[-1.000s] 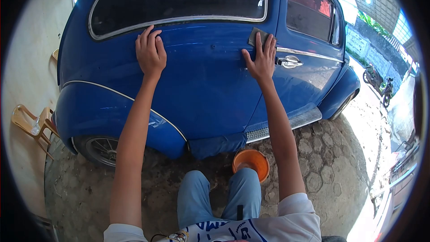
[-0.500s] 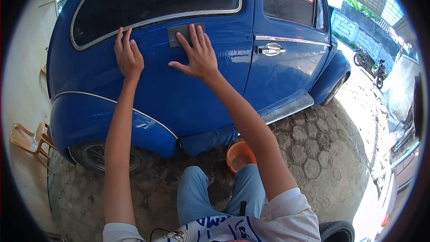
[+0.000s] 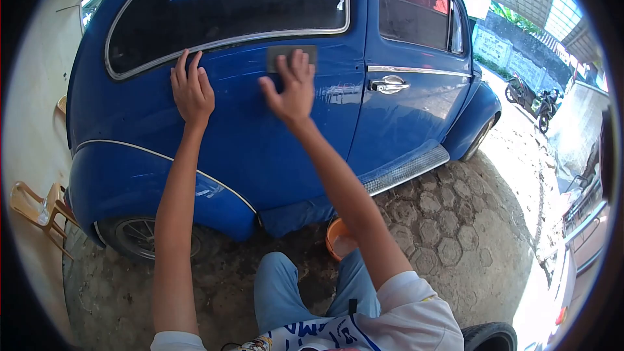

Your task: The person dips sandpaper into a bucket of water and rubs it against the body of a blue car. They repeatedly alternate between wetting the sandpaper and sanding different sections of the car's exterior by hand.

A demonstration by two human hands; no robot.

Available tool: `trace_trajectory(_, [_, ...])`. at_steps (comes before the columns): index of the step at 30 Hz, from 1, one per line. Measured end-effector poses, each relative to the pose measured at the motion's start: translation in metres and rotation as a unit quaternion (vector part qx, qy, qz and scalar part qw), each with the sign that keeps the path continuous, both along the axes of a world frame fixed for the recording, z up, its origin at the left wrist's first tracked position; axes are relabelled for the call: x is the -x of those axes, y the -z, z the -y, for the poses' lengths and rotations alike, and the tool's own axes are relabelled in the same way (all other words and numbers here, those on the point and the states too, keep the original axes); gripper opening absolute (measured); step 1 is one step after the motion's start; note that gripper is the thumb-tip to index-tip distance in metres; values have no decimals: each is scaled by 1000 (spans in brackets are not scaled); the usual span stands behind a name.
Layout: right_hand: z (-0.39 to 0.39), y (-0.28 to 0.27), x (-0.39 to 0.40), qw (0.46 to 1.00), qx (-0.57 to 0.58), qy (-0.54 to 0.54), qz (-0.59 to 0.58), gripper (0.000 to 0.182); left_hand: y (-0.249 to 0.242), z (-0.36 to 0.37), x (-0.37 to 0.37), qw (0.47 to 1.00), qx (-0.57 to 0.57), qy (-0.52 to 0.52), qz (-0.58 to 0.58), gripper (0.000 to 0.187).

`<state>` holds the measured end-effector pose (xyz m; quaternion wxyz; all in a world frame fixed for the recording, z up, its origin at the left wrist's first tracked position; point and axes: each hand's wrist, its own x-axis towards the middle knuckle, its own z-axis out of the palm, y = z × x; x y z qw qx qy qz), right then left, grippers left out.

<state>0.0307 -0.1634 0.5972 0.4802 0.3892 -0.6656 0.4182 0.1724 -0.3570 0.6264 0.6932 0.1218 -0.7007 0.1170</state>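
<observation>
A blue car's side panel fills the middle of the view, below a dark rear side window with a chrome trim. My right hand, blurred by motion, lies over a dark grey rectangular sheet of sandpaper and holds it flat against the panel. Its fingers cover the sheet's lower middle, with the thumb out to the left. To the left, my left hand rests on the panel with fingers stretched out, the tips by the window trim; it holds nothing. Whitish scuffs mark the paint right of my right hand.
An orange bucket stands on the paved floor by my knee, partly behind my right forearm. The running board juts out under the door. A chair is at the left wall, and a tyre lies at lower right.
My right hand and the sandpaper have slid to the right along the panel. The left hand stays at about the same spot on the car. The view has shifted slightly.
</observation>
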Motion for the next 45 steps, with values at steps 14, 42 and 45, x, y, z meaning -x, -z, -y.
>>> trace_trajectory(14, [-92,2,81,995,-5,96,8,68,4,4,0,1000,-3,-16,27,42])
trace_trajectory(42, [13,-23,5,986,105,69,113,84,15,11,-1,999,9,-9,46,45])
trace_trajectory(45, [40,3,-39,999,3,24,43,88,14,12,-3,998,11,-3,57,45])
